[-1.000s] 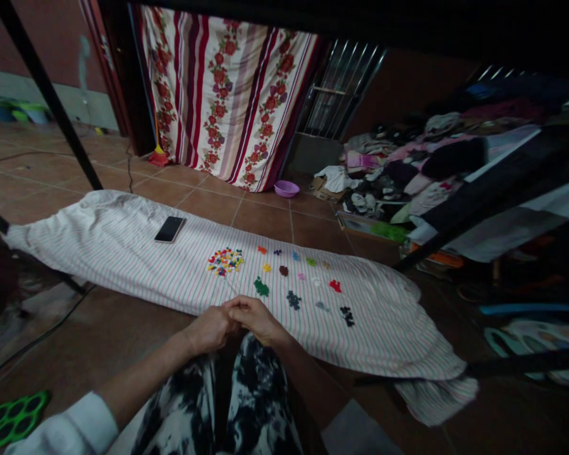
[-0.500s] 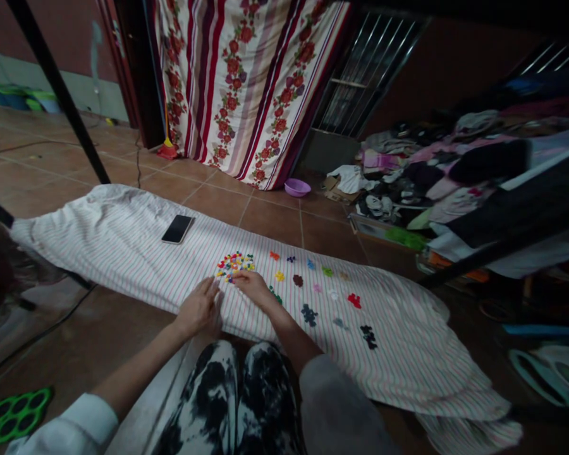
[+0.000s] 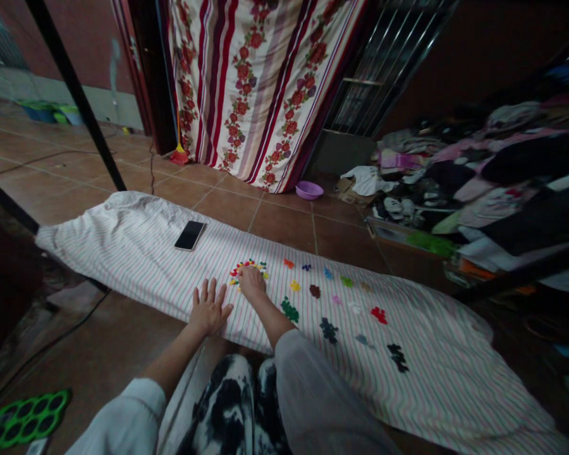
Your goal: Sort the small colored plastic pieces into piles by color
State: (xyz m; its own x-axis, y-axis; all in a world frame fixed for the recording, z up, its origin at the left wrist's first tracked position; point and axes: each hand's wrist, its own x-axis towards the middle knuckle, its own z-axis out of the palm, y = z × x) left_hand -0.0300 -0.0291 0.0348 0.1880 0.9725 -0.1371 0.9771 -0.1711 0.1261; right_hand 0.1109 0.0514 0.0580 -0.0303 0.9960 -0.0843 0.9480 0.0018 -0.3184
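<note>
On the striped cloth point(image 3: 146, 278), my left hand point(image 3: 209, 308) lies flat with its fingers spread, holding nothing. My right hand point(image 3: 251, 282) is over the mixed pile of small coloured pieces point(image 3: 250, 261), its fingers curled together; whatever they hold is hidden. To the right of that pile, small pieces lie in groups by colour, among them orange point(image 3: 289, 263), yellow point(image 3: 294, 285), brown point(image 3: 315, 291), dark green point(image 3: 289, 309), red point(image 3: 379, 315) and black point(image 3: 397, 357).
A phone point(image 3: 190, 235) lies on the cloth, left of the mixed pile. Beyond the cloth, a purple basin point(image 3: 309, 190) sits on the tiled floor near a hanging floral curtain point(image 3: 246, 95). Clothes are heaped at the right. A green tray point(image 3: 23, 420) is at lower left.
My left hand has drawn back from the mixed pile and spread its fingers on the cloth. My right hand has moved further over the pile. The view has shifted slightly.
</note>
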